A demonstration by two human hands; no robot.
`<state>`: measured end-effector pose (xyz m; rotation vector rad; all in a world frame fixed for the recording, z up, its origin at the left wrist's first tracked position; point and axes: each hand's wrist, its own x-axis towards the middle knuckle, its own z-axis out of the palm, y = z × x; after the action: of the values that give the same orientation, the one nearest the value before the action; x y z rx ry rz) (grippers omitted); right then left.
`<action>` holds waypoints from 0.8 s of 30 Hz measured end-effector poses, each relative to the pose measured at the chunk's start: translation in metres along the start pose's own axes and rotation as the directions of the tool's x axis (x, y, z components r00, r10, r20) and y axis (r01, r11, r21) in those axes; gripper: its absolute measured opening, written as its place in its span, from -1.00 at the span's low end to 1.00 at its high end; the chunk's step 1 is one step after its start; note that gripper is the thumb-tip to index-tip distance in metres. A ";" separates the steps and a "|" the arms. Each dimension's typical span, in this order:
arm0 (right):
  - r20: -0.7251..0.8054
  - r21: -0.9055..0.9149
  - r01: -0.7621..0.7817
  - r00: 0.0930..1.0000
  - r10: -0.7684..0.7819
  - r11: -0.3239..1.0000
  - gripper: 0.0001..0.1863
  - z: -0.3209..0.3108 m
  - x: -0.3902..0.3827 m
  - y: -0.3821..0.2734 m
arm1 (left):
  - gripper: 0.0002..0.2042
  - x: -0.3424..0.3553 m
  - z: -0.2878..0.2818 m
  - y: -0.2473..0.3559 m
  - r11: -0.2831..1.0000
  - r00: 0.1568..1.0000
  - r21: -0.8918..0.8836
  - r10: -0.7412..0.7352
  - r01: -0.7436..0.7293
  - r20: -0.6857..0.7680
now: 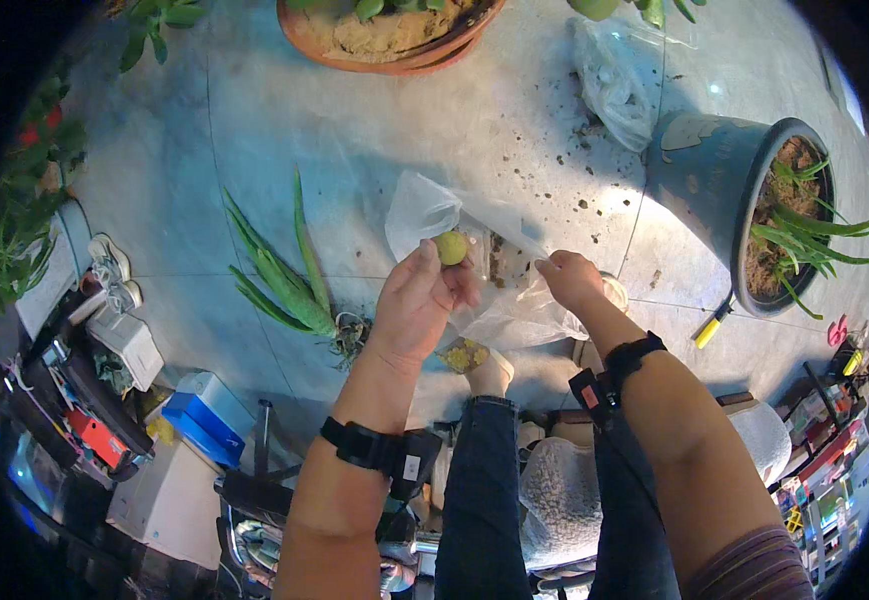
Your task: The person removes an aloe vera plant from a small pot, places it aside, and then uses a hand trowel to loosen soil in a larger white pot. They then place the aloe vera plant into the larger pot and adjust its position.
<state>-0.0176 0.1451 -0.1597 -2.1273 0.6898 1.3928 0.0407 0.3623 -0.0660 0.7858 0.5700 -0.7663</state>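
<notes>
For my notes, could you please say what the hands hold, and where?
Left hand: a yellow-green ball, by its lower side; right hand: a clear bag, by its edge.

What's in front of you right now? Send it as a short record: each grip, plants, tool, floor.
Left grip: closed on a yellow-green ball
Right grip: pinching the edge of a clear bag
Aloe: on the floor, left of the left grip, roots bare
Blue pot: at the right, soil and green plants in it
Clay pot: at the top edge, partly out of view
Tool: yellow handle, on the floor beside the blue pot
Floor: dark crumbs scattered between the clear bag and the blue pot
</notes>
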 end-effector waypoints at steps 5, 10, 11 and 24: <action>-0.035 0.001 0.031 0.999 -0.031 1.000 -0.53 -0.001 0.000 0.011 | -0.61 0.012 0.010 -0.006 0.986 0.995 -0.148 0.085 -0.078 0.045; 0.005 0.067 -0.006 1.000 0.005 0.998 -0.51 -0.005 0.002 0.028 | -0.64 0.020 0.009 -0.017 0.975 0.992 -0.213 0.045 -0.070 -0.119; 0.012 0.092 -0.011 1.000 0.010 0.996 -0.51 -0.005 0.003 0.032 | -0.64 0.020 0.009 -0.020 0.974 0.986 -0.220 0.018 -0.055 -0.166; -0.005 0.113 -0.035 0.999 0.036 0.993 -0.52 -0.002 -0.008 0.045 | -0.77 0.029 0.051 0.013 0.976 0.967 0.082 0.213 -0.204 -0.138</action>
<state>-0.0486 0.1117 -0.1579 -2.0420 0.7936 1.3321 0.0765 0.3167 -0.0512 0.9542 0.5844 -0.5385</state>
